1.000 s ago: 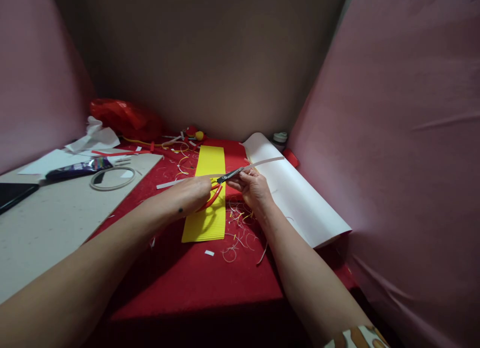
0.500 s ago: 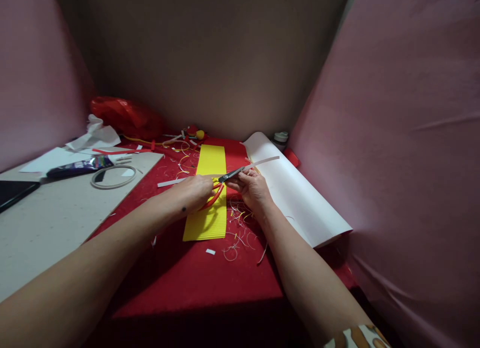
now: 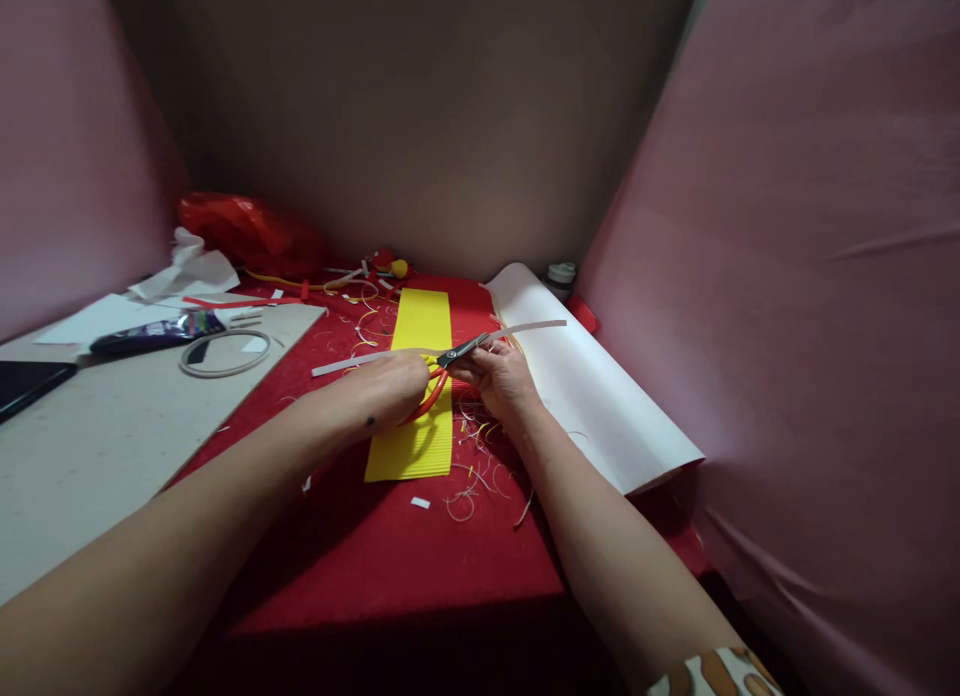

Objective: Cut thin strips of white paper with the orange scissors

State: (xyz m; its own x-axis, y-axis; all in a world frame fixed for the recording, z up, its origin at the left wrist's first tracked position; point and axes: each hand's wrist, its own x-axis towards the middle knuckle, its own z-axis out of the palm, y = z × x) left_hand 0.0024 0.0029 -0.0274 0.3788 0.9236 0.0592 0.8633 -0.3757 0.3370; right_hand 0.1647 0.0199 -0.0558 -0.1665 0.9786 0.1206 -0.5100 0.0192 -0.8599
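Note:
My left hand (image 3: 386,384) is closed on the orange handles of a pair of scissors (image 3: 450,361). The blades point right, along a long thin white paper strip (image 3: 352,361). My right hand (image 3: 501,378) pinches that strip just past the blade tips, and its free end sticks out to the right. Both hands hover over a yellow corrugated sheet (image 3: 420,326) lying on the red cloth (image 3: 420,546).
A rolled white sheet (image 3: 592,386) lies to the right. Thin paper shavings (image 3: 469,486) litter the cloth. A grey board (image 3: 97,426) on the left carries a ring (image 3: 225,354), a purple tube (image 3: 154,333) and a dark tablet (image 3: 26,381). A red bag (image 3: 247,234) sits at the back.
Both hands and the strip have stayed almost in place. The strip's right end has dropped slightly, and the scissors have crept a little along it.

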